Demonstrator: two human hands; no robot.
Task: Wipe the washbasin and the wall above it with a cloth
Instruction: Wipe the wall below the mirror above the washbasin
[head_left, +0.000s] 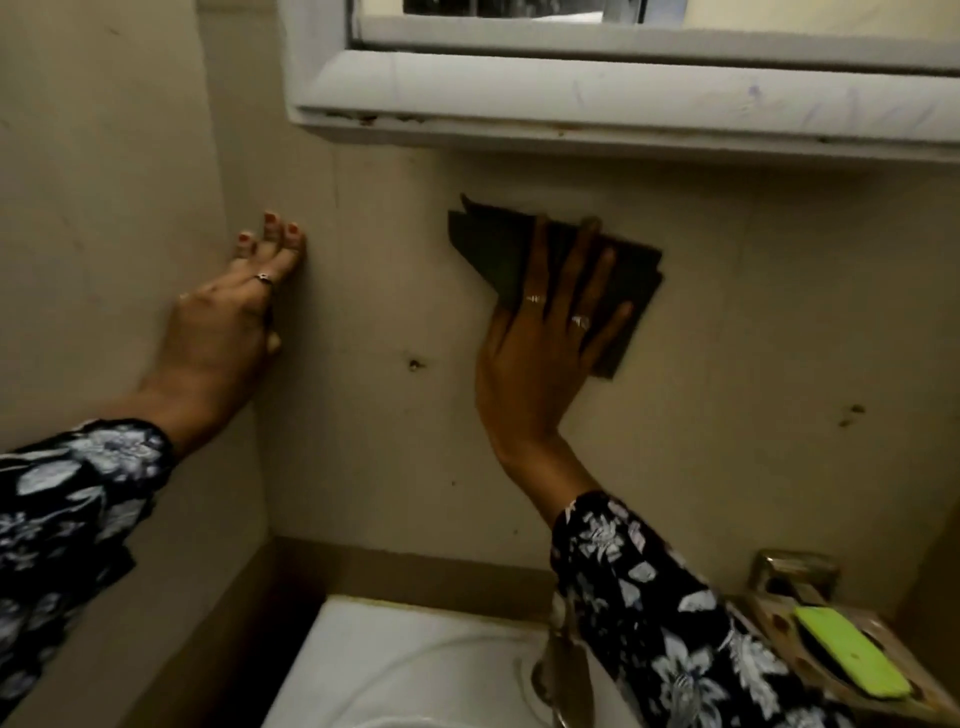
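A dark folded cloth (488, 244) lies flat against the beige wall (753, 322) just under the white mirror frame. My right hand (540, 343) presses it there with straight, spread fingers. My left hand (228, 322) rests flat on the side wall at the corner, fingers straight. The white washbasin (395, 660) shows at the bottom, below both hands, partly hidden by my right sleeve.
The white mirror frame (571, 88) juts out over the wiped area. A metal tap (561, 670) stands on the basin behind my right arm. At the lower right a soap holder (795, 577) carries a lime-green bar (847, 649). Small dark marks dot the wall.
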